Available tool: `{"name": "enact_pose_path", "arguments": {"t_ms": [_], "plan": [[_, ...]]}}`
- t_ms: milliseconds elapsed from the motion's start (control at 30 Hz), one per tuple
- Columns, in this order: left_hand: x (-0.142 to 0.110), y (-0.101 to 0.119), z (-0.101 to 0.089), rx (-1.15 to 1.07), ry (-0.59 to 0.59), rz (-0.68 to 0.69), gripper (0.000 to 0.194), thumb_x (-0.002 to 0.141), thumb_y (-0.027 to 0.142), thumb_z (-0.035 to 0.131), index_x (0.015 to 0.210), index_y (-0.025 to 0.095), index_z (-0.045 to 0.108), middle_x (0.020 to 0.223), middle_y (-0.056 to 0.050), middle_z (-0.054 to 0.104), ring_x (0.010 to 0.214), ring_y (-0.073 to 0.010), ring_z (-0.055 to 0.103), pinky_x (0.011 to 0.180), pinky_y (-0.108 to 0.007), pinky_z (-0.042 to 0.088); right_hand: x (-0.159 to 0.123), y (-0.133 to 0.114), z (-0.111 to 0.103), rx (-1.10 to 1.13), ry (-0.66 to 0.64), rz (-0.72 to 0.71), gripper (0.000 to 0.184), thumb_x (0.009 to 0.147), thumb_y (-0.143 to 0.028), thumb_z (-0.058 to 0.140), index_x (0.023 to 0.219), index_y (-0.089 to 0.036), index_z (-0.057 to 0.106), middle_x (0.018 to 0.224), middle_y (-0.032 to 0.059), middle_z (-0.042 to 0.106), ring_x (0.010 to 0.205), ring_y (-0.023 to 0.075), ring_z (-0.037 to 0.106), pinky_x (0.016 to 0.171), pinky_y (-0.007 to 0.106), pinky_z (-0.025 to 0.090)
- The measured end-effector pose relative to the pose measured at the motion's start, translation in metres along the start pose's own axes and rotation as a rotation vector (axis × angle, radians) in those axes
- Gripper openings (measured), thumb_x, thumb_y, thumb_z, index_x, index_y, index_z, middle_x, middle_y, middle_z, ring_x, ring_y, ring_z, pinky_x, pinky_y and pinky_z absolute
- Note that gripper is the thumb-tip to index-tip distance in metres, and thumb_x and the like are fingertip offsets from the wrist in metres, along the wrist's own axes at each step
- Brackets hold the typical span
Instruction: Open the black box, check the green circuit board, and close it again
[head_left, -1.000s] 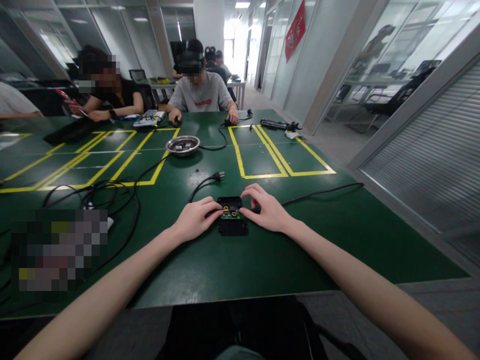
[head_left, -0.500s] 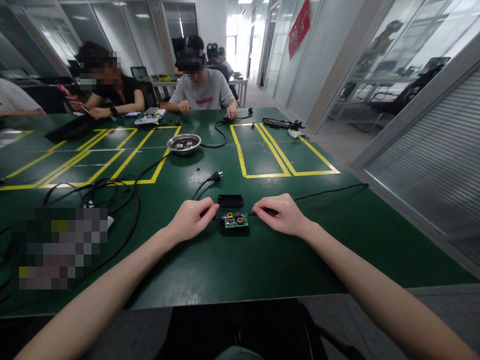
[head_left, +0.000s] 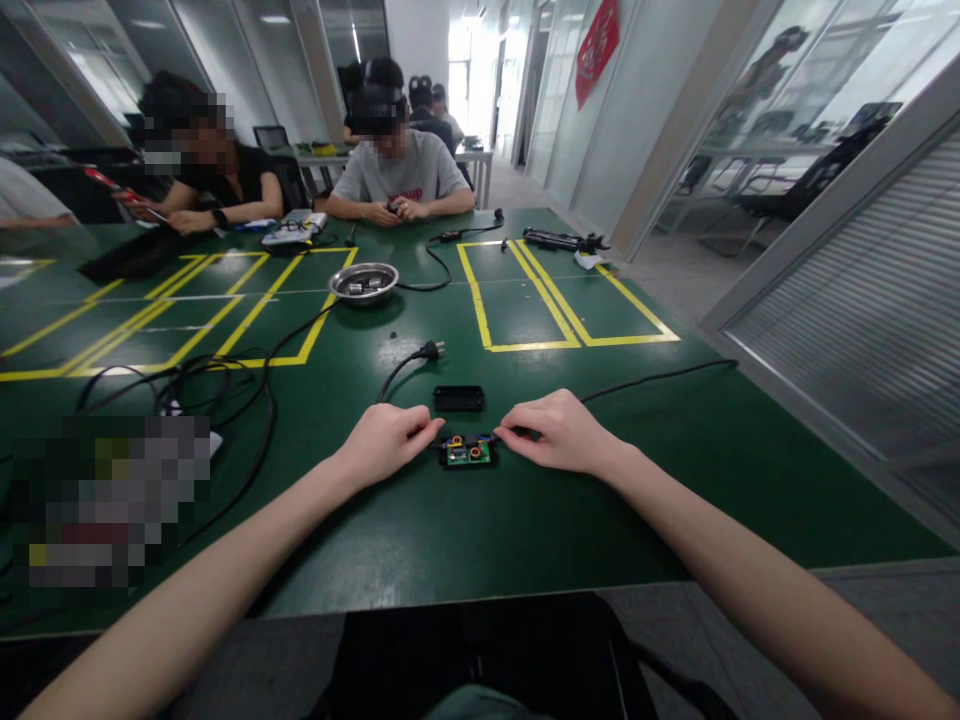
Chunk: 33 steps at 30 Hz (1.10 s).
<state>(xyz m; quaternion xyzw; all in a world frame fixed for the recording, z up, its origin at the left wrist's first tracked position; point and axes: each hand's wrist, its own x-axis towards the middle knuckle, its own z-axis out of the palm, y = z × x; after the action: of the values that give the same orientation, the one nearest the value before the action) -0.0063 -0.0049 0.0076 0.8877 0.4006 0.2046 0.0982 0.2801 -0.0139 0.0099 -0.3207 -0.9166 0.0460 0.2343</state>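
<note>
A small black case half holding a green circuit board (head_left: 466,452) lies on the green table (head_left: 480,530) in front of me. My left hand (head_left: 388,441) pinches the black cable where it enters the case on the left. On the right side, my right hand (head_left: 559,432) pinches the cable leaving the case. The black lid (head_left: 458,398) rests flat just behind the board, apart from both hands. The left cable ends in a plug (head_left: 430,350).
A metal bowl (head_left: 364,282) with small parts sits farther back. Tangled black cables (head_left: 195,390) lie at the left. Yellow tape marks boxes (head_left: 525,300) on the table. Two people sit at the far side, and a black tool (head_left: 562,240) lies at the back right.
The lid has come off the case and now lies behind it. Both hands moved from the top of the case to the cables at its two ends.
</note>
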Motion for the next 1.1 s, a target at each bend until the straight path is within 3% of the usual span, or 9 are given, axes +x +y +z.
{"name": "enact_pose_path", "arguments": {"t_ms": [367, 567, 800, 1100], "plan": [[-0.001, 0.009, 0.004, 0.112, -0.09, -0.083, 0.041, 0.106, 0.036, 0.045, 0.07, 0.02, 0.058, 0.052, 0.002, 0.051, 0.047, -0.0139, 0.049, 0.052, -0.026, 0.027, 0.003, -0.001, 0.0, 0.123, -0.137, 0.101, 0.024, 0.095, -0.026, 0.057, 0.072, -0.02, 0.063, 0.058, -0.0013, 0.061, 0.052, 0.0125, 0.054, 0.057, 0.025, 0.034], [-0.003, 0.014, 0.002, 0.226, -0.127, -0.054, 0.041, 0.106, 0.036, 0.045, 0.073, 0.02, 0.062, 0.059, -0.002, 0.061, 0.055, -0.0172, 0.058, 0.055, -0.027, 0.031, 0.007, -0.003, 0.003, 0.076, -0.137, 0.074, 0.023, 0.093, -0.02, 0.055, 0.07, -0.02, 0.057, 0.075, 0.0033, 0.065, 0.068, 0.0154, 0.058, 0.063, 0.025, 0.037], [-0.003, 0.014, 0.004, 0.192, -0.071, -0.051, 0.039, 0.105, 0.034, 0.046, 0.072, 0.019, 0.062, 0.066, -0.003, 0.064, 0.061, -0.017, 0.06, 0.057, -0.026, 0.037, 0.008, -0.006, 0.014, -0.075, -0.2, 0.243, 0.027, 0.101, -0.028, 0.052, 0.078, -0.02, 0.063, 0.067, 0.0024, 0.066, 0.06, 0.0168, 0.058, 0.06, 0.027, 0.031], [0.003, 0.009, 0.005, 0.284, -0.064, -0.082, 0.038, 0.105, 0.035, 0.046, 0.075, 0.02, 0.064, 0.067, -0.004, 0.068, 0.063, -0.0177, 0.063, 0.055, -0.026, 0.035, 0.02, -0.009, 0.023, -0.197, -0.105, 0.423, 0.019, 0.101, -0.031, 0.054, 0.089, -0.022, 0.066, 0.066, 0.0012, 0.069, 0.061, 0.0179, 0.064, 0.059, 0.028, 0.029]]}}
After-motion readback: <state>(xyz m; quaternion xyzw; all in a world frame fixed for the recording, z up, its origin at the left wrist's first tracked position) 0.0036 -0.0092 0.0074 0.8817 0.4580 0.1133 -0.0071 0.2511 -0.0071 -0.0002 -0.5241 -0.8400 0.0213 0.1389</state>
